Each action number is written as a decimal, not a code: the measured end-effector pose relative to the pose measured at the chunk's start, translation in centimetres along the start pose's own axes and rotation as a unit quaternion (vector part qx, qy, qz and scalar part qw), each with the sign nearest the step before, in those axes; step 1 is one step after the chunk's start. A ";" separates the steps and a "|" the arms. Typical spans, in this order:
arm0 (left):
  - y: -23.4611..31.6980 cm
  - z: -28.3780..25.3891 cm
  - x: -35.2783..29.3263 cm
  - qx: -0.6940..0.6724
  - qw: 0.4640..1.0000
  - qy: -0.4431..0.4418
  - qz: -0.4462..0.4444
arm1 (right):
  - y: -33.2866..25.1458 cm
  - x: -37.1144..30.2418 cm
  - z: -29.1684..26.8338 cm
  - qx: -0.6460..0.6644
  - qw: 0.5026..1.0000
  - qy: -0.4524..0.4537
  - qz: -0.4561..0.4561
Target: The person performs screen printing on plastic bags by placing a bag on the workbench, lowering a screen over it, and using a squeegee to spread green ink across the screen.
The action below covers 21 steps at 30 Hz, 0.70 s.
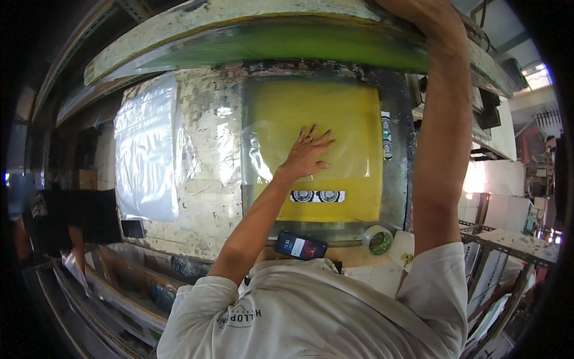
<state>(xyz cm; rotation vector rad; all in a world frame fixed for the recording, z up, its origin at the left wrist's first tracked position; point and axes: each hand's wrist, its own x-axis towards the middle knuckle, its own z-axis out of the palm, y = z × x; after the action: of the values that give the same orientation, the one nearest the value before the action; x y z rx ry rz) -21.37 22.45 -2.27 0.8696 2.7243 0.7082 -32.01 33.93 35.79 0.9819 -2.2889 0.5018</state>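
Note:
My left hand [310,152] lies flat with its fingers spread on a clear plastic sheet [263,140] over a yellow rectangular panel [353,119]. Below the hand, a strip with two round black-and-white emblems [317,196] sits on the panel. A similar strip [387,136] lies beside the panel's right edge. Above the panel, a wooden screen-printing frame [239,15] with a green mesh [287,48] stands tilted up. My right arm stretches up to the frame's far right, where my right hand [412,8] grips its edge; the fingertips are cut off by the picture's top.
To the left lies a stack of clear plastic sheets [146,149] on the stained table [206,203]. A phone [301,246] and a roll of tape [377,240] are at the near edge. Another person [51,221] is at the far left. A metal rack [508,242] stands at right.

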 end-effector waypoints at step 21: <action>5.0 2.9 0.7 -0.030 0.998 0.018 0.042 | -0.6 1.3 -1.1 0.042 0.988 -0.097 0.116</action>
<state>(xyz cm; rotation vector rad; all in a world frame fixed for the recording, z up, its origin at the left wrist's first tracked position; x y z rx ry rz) -18.53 27.59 -2.30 0.9724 2.6968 0.8253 -31.85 33.45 37.51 0.8385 -2.5945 0.6287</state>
